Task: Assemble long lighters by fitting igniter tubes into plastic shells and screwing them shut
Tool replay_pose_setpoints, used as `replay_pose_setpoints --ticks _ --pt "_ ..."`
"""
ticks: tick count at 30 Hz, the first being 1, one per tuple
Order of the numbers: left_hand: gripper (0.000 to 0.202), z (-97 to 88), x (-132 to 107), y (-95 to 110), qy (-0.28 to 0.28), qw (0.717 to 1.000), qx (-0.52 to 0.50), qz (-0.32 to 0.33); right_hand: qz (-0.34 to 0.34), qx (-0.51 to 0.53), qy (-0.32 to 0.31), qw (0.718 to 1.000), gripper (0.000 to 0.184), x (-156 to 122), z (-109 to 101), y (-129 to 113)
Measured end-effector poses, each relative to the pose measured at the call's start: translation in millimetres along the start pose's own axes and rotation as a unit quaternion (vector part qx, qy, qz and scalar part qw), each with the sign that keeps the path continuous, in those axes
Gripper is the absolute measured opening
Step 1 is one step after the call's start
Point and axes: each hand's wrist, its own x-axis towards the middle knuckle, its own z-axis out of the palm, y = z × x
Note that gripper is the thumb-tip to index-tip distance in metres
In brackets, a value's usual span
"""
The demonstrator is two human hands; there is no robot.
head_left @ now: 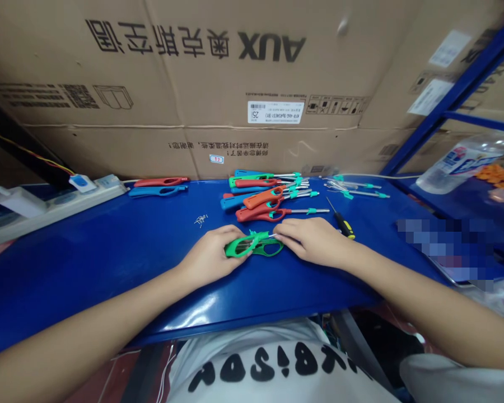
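My left hand (212, 254) is closed on the handle end of a green lighter body (254, 246) that lies on the blue table (109, 246). My right hand (308, 238) pinches the other end of the same green piece, fingers pressed together at its nozzle side. Both hands rest on the tabletop near its front edge. Just behind them lies a pile of red, orange, blue and green long-nozzle lighters (269, 196). A few small screws (200, 220) lie to the left of the pile.
A screwdriver with a black and yellow handle (342, 222) lies right of my right hand. Loose metal nozzles with teal tips (357, 189) sit behind it. Red and blue handle shells (159, 186) and a power strip (54, 201) lie at left. Large cardboard boxes (235, 84) wall the back.
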Motion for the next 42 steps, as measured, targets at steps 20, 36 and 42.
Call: replay_pose_setpoints --ticks 20,36,42 --pt "0.02 -22.3 6 5 0.037 0.999 0.003 0.037 -0.028 0.138 0.075 0.987 0.032 -2 -20 19" --pt "0.04 -12.5 5 26 0.02 0.879 -0.412 -0.239 0.018 0.338 0.052 0.939 0.039 37 -2 -35" --pt "0.042 -14.3 7 4 0.099 0.942 -0.265 -0.18 -0.014 0.25 0.006 0.968 0.019 52 -1 -26"
